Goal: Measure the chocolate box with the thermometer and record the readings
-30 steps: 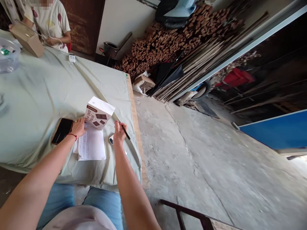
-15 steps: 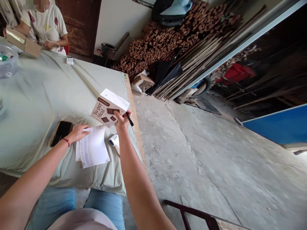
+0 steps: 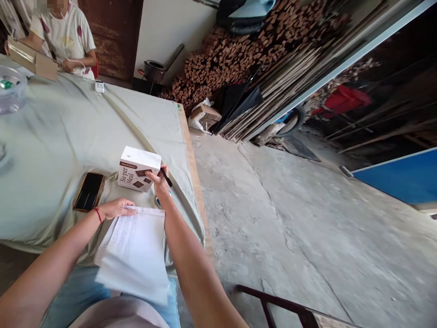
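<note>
My left hand pinches the top edge of several printed paper sheets, whose lower ends are blurred and hang over my lap. A white and brown box marked "Super Meal" is gripped at its right side by my right hand. That same hand also keeps a black pen against the box, pointing down to the right. The box looks upright at the table; whether it touches the cloth I cannot tell. Left of the papers lies a phone with a dark screen. My right wrist mostly hides a white and blue device.
A pale cloth covers the table, whose wooden edge runs along the right. Across it sits a person by an open cardboard box and a clear plastic tub. A dark metal frame stands lower right.
My left hand has lifted the papers off the cloth and drawn them toward my lap. My right hand has brought the box down and left, turning it more upright.
</note>
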A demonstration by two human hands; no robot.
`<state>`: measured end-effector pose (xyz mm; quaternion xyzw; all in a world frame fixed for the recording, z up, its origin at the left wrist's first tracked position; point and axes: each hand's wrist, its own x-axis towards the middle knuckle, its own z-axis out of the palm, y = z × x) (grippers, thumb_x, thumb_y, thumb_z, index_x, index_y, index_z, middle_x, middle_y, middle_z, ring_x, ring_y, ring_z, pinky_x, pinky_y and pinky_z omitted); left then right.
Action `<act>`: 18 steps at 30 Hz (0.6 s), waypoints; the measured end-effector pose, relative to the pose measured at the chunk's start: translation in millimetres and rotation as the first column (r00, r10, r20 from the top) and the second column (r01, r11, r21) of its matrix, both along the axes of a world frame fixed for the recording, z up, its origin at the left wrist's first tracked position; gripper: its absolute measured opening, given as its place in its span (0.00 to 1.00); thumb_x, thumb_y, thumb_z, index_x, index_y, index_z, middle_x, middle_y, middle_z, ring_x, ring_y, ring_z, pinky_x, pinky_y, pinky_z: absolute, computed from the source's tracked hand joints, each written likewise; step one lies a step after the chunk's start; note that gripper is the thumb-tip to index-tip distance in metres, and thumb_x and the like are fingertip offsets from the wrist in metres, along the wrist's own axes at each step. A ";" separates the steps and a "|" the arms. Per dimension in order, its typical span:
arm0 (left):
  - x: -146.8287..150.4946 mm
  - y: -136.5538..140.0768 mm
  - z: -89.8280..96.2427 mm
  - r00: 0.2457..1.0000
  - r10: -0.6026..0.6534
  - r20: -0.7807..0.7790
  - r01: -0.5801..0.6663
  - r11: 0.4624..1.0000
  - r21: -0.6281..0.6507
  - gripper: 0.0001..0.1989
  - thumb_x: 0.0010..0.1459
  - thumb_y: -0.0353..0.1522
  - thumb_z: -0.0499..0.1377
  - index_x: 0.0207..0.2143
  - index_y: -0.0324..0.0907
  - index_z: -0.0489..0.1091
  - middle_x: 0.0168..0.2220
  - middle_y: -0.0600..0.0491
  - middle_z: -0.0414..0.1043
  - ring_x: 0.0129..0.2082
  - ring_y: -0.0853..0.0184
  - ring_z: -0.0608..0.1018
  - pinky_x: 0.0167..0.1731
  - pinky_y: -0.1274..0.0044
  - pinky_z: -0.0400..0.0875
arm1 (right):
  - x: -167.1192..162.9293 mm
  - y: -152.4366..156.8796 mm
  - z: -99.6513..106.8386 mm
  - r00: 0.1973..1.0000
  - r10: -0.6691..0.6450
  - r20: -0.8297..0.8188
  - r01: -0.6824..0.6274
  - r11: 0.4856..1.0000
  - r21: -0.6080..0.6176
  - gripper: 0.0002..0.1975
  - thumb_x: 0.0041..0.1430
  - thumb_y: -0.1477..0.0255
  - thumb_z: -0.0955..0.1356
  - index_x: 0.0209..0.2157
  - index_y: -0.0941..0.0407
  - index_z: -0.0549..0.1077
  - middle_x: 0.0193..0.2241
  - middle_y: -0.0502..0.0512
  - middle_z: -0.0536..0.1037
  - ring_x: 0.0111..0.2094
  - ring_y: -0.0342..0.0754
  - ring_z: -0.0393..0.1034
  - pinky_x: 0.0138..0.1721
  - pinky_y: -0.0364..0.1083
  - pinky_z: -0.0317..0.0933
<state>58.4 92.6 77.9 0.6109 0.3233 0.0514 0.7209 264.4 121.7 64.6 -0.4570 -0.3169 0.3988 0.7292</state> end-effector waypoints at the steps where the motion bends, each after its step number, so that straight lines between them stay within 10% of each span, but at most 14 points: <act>1: 1.4 3.3 -8.1 0.999 0.032 -0.044 -0.027 0.995 0.101 0.28 0.41 0.54 0.71 0.28 0.41 0.73 0.25 0.57 0.71 0.26 0.68 0.72 0.29 0.76 0.65 | 0.5 -0.4 -0.3 1.000 0.007 -0.006 -0.007 1.000 -0.006 0.31 0.37 0.68 0.79 0.36 0.49 0.58 0.31 0.40 0.75 0.38 0.47 0.73 0.43 0.47 0.68; 8: 1.9 29.9 -40.0 0.878 0.363 -0.312 -0.034 0.698 0.715 0.11 0.50 0.40 0.68 0.36 0.46 0.77 0.38 0.48 0.81 0.43 0.49 0.81 0.44 0.64 0.73 | 17.9 -2.1 8.8 0.989 0.145 0.005 -0.145 0.989 -0.023 0.30 0.31 0.70 0.81 0.34 0.50 0.62 0.30 0.41 0.77 0.37 0.48 0.74 0.42 0.49 0.71; 18: -1.5 34.4 -47.7 0.866 0.420 -0.271 0.014 0.522 0.853 0.04 0.55 0.34 0.69 0.34 0.45 0.81 0.44 0.45 0.78 0.49 0.48 0.78 0.54 0.57 0.70 | 31.8 -5.7 8.6 0.956 0.289 0.053 -0.290 0.957 0.020 0.29 0.33 0.70 0.82 0.34 0.50 0.64 0.33 0.42 0.79 0.39 0.48 0.76 0.43 0.49 0.73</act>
